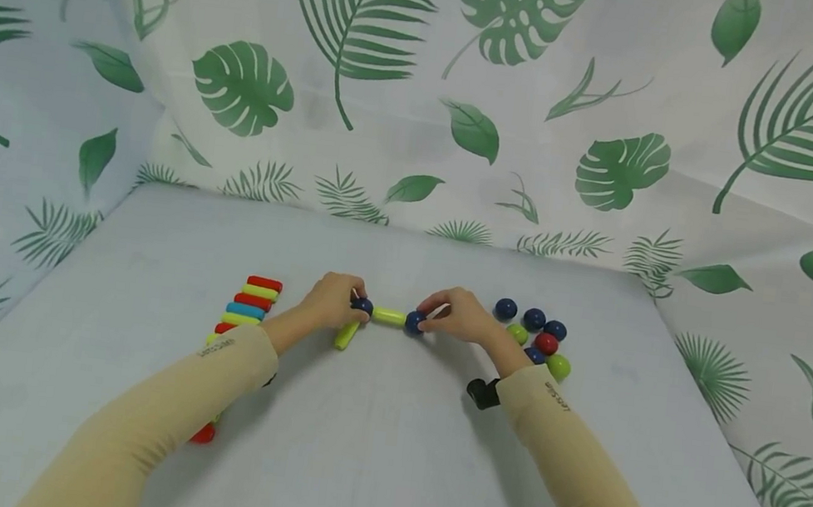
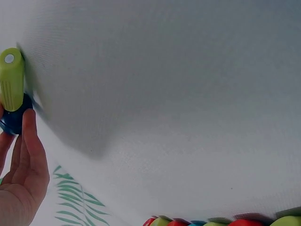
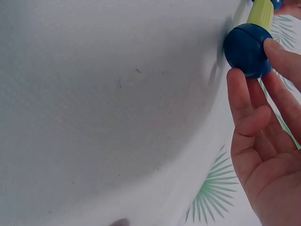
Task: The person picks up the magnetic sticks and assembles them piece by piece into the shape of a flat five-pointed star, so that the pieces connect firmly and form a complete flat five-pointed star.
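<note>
In the head view, a yellow-green rod (image 1: 389, 317) spans between two dark blue balls. My left hand (image 1: 329, 302) pinches the left blue ball (image 1: 363, 306), from which a second yellow-green rod (image 1: 346, 336) points toward me. That rod (image 2: 11, 80) appears end-on at the edge of the left wrist view, above the fingers. With thumb and fingertips, my right hand (image 1: 463, 317) grips the right blue ball (image 1: 414, 322). Up close in the right wrist view, this ball (image 3: 246, 51) meets the end of the joining rod (image 3: 261, 15).
Left of my left arm runs a column of red, yellow-green and blue rods (image 1: 250, 300), partly hidden by the sleeve. Loose blue, green and red balls (image 1: 545, 343) cluster beyond my right wrist. A leaf-patterned cloth (image 1: 392, 118) rises behind the white table (image 1: 371, 433).
</note>
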`<state>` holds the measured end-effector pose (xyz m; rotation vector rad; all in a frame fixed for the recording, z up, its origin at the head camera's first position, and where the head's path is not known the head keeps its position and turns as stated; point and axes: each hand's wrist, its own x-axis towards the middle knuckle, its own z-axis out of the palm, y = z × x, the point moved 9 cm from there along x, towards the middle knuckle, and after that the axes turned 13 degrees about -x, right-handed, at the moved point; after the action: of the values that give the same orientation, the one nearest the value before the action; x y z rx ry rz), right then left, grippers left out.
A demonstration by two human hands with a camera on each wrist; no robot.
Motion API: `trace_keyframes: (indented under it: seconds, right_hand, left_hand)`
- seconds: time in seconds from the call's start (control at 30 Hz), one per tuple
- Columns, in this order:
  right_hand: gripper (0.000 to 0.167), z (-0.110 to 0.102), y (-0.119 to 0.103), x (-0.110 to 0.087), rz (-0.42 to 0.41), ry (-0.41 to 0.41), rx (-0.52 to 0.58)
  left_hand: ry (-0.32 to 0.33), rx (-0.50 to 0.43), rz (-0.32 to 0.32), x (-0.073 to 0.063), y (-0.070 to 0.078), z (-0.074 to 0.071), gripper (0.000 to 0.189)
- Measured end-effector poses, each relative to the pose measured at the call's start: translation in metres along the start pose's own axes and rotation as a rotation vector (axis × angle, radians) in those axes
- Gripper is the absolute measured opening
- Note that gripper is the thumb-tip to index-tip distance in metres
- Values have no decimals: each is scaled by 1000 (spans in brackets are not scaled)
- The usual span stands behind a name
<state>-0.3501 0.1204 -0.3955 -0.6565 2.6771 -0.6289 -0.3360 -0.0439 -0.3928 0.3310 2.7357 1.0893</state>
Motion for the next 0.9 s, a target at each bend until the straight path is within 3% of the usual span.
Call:
trace_keyframes:
  seconds: [0.33,0.53,0.67,0.77,0.9]
  right_hand:
    - [30,2,2,2,15,-21,-7]
    - [31,3,2,2,18,-23,-2]
    - [31,3,1,2,14,-17,-9]
    - [31,1,0,2,10,-6,-14]
    - [31,0,0,2,16,17,-24]
  left_hand:
    - [-31,20,-12,1,-2,1,30]
    - [-98,24,-1,1,-2,2,38]
    - [-172,9,65,1,4,5,46]
    - [-223,-2,92,1,6,8,41]
    - [-243,-10,73,1,4,10,33]
